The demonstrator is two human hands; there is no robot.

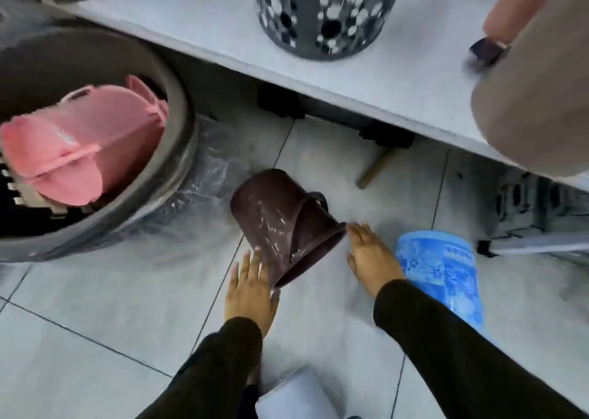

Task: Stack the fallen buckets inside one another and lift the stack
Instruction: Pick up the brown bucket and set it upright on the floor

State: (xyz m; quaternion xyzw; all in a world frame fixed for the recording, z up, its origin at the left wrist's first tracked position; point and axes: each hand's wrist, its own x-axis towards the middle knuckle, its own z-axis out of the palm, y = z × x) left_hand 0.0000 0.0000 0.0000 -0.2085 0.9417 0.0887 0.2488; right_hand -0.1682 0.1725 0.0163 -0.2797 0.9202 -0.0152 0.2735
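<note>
A dark brown bucket (280,224) wrapped in clear film lies on its side on the tiled floor, its mouth facing toward me and to the right. My left hand (250,286) is open, fingertips touching the bucket's lower left rim. On the other side my right hand (371,256) is open with its fingertips at the right rim. A blue patterned bucket (443,268) lies on the floor right of my right arm, partly hidden by the sleeve. A pale bucket (293,396) shows at the bottom edge between my arms.
A large grey tub (178,125) with pink basins (76,150) stands at left. A white shelf (197,26) runs across the top, bearing a grey perforated basket (322,13). A beige bucket (538,99) is at the right edge. A wooden stick (376,168) lies under the shelf.
</note>
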